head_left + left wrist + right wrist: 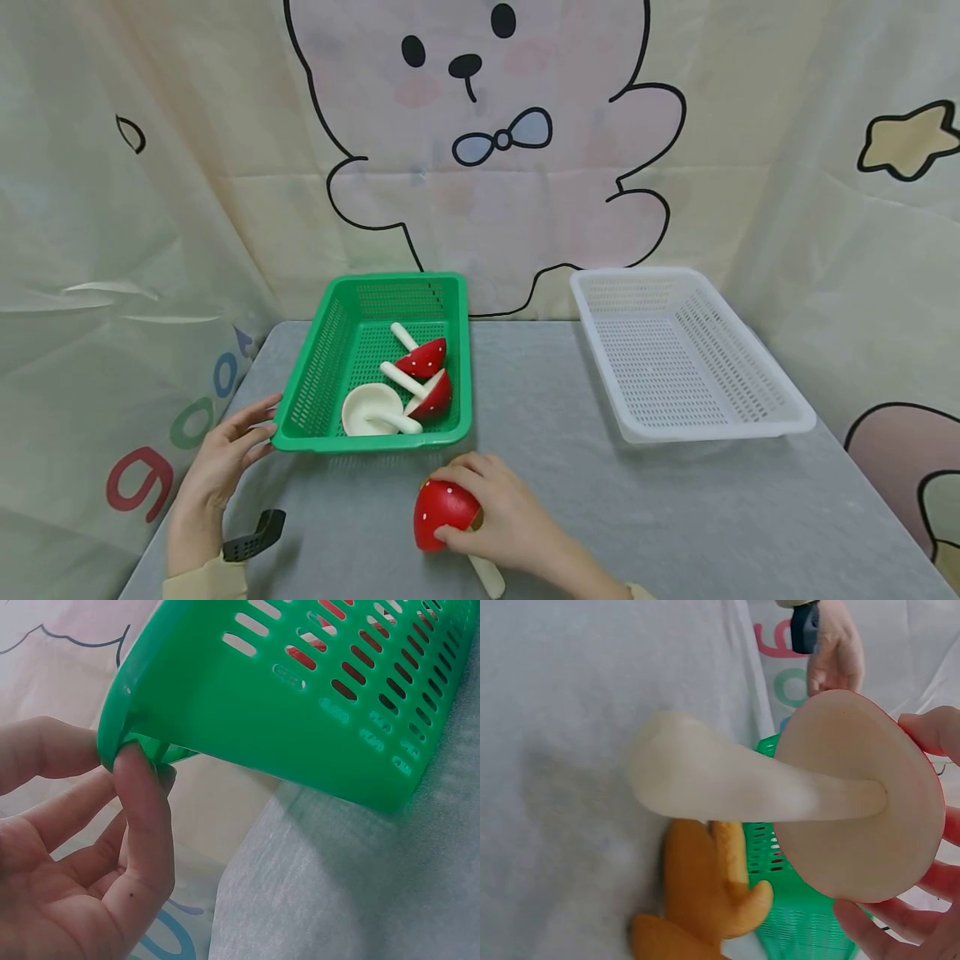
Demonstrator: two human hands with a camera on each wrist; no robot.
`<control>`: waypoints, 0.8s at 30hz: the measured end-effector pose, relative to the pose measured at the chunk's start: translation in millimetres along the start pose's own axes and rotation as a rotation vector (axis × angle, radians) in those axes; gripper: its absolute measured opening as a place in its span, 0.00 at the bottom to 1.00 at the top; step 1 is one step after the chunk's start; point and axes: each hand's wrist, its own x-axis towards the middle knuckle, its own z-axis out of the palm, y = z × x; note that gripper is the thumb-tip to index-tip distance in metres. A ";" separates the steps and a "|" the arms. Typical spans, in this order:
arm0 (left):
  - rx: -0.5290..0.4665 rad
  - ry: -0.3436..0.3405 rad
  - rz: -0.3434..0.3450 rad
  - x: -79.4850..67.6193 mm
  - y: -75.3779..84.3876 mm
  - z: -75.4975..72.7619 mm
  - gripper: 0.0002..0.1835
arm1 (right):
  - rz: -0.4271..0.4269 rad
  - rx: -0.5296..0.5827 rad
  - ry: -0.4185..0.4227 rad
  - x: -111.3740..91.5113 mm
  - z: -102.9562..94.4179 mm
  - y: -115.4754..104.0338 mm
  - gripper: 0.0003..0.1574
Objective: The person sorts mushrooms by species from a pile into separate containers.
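Observation:
My right hand [502, 510] holds a toy mushroom by its red, white-dotted cap [442, 515], in front of the green basket. In the right wrist view the mushroom's pale underside and thick white stem [757, 780] face the camera, with fingertips round the cap's edge. My left hand [225, 458] pinches the rim at the left front corner of the green basket [300, 408]; the left wrist view shows thumb and fingers at that rim [112, 727]. Inside the basket lie three more toy mushrooms, one pale cup-side up [360, 400] and two with red caps [431, 396].
A brown, rounded, lobed object [697, 889] lies near the held mushroom, mostly hidden in the head view. A white mesh basket [708, 429] stands on the right of the grey table [540, 467]. Printed curtains [787, 108] hang behind and at the sides.

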 end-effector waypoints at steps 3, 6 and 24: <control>-0.008 -0.002 0.012 -0.5 -0.9 -0.4 0.29 | 0.015 0.005 -0.010 1.3 -5.7 -3.4 0.35; -0.015 -0.003 0.021 -0.9 -1.6 -0.3 0.28 | 0.035 0.018 -0.019 2.9 -12.5 -6.5 0.37; -0.004 -0.004 0.028 -1.4 -1.5 0.4 0.30 | 0.030 0.010 0.042 23.9 -55.2 -17.9 0.35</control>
